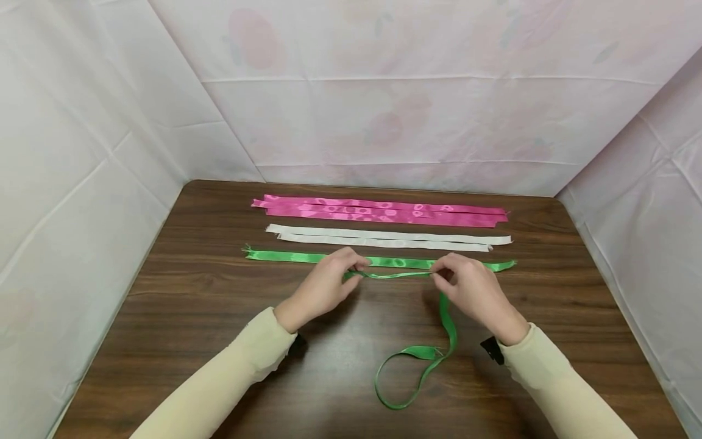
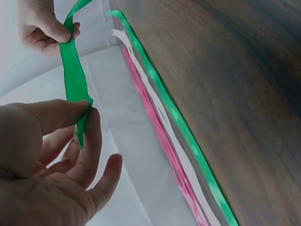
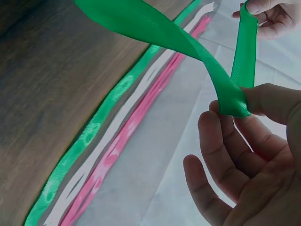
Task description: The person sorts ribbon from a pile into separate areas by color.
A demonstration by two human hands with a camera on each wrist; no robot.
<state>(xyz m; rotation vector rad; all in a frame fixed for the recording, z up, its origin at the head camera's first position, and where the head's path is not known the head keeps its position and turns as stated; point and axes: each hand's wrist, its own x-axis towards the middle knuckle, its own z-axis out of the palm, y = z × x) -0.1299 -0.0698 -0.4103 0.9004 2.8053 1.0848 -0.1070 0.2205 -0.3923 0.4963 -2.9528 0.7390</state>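
A green satin ribbon (image 1: 397, 275) is stretched between my two hands, above the table. My left hand (image 1: 328, 283) pinches it near one end between thumb and forefinger; a short tip sticks out past the fingers in the left wrist view. My right hand (image 1: 470, 286) pinches the same ribbon (image 3: 230, 94) farther along. From there its slack part drops and curls in a loop toward the front of the table. Just behind the hands lies another green ribbon (image 1: 298, 256), flat and straight, partly hidden by them.
Beyond the flat green ribbon lie white ribbons (image 1: 384, 238) side by side, and farther back several pink ribbons (image 1: 329, 208). All run left to right on the dark wooden table (image 1: 208, 341). Pale patterned cloth (image 1: 417, 122) hangs behind and at both sides.
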